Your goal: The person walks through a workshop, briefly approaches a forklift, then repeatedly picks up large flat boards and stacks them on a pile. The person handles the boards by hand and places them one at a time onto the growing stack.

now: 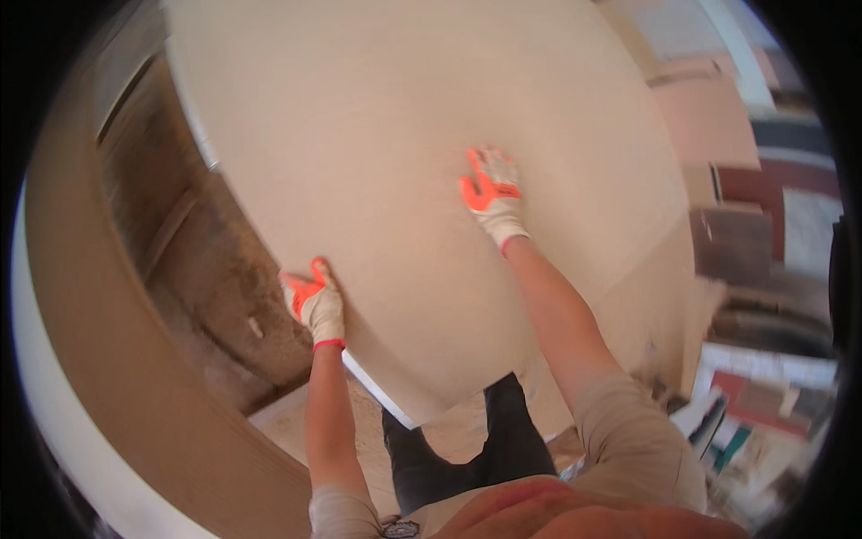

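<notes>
One big tan board [404,193] reaches from near the dark trousers [417,467] to the far side. The left hand [314,304], gloved in white and orange, is at the board's left edge, thumb apart from the fingers; I can't tell if the fingers curl under. The right hand [493,189], gloved the same way, is farther off, spread on the board with its thumb out. Left of the board I see dirty brown ground [215,269]. Many flat pieces [732,242] are on the right.
</notes>
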### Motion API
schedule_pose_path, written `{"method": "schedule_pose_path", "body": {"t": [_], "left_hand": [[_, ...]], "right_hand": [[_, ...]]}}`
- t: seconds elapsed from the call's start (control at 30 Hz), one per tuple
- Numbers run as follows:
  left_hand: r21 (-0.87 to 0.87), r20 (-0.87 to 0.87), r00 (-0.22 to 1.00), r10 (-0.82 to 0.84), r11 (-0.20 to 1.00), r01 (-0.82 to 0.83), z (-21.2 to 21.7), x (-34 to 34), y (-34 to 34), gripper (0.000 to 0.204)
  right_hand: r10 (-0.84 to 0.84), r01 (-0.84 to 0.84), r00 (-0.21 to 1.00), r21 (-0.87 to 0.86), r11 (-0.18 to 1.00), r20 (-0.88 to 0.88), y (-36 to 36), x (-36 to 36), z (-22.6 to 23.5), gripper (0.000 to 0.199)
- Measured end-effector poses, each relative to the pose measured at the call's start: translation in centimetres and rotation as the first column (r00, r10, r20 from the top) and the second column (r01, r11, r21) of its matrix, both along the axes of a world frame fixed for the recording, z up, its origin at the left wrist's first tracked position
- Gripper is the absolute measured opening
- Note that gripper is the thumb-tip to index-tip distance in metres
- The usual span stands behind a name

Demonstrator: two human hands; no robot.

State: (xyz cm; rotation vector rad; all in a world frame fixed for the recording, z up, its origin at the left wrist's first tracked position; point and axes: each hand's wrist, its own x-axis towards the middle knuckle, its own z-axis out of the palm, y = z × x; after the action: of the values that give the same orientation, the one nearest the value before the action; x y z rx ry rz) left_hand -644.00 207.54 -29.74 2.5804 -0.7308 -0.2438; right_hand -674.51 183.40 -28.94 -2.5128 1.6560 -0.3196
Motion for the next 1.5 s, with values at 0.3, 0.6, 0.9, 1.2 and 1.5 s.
{"method": "schedule_pose_path", "body": {"t": [0.3,0.6,0.9,1.2,1.5], "left_hand": [[0.109,-0.029,0.998,0.057,0.993,-0.053,3.1,0.4,-2.0,0.099],[-0.122,-0.330,0.942,0.056,0.987,-0.101,8.8,-0.2,0.7,0.073],[0.644,-0.449,0.874,0.184,0.745,0.174,23.0,-25.6,48.9,0.044],[-0.108,-0.780,0.015,0.626,-0.111,-0.988,41.2,-26.0,71.3,0.086],[0.142,-0.554,0.250,0.794,0.386,-0.911,44.1,-18.2,58.8,0.063]], "right_hand": [[0.016,-0.016,0.999,-0.008,1.000,-0.044,-2.3,0.6,3.1,0.060],[0.061,-0.077,0.993,-0.162,0.984,-0.096,-3.3,-0.8,2.2,0.060],[0.184,-0.186,0.982,-0.078,0.979,-0.032,-3.1,-2.7,2.9,0.066],[0.521,-0.419,0.853,0.615,0.668,0.015,19.0,-16.3,4.8,0.075],[0.713,-0.403,0.593,0.905,-0.139,0.373,40.8,-11.6,10.7,0.043]]}}
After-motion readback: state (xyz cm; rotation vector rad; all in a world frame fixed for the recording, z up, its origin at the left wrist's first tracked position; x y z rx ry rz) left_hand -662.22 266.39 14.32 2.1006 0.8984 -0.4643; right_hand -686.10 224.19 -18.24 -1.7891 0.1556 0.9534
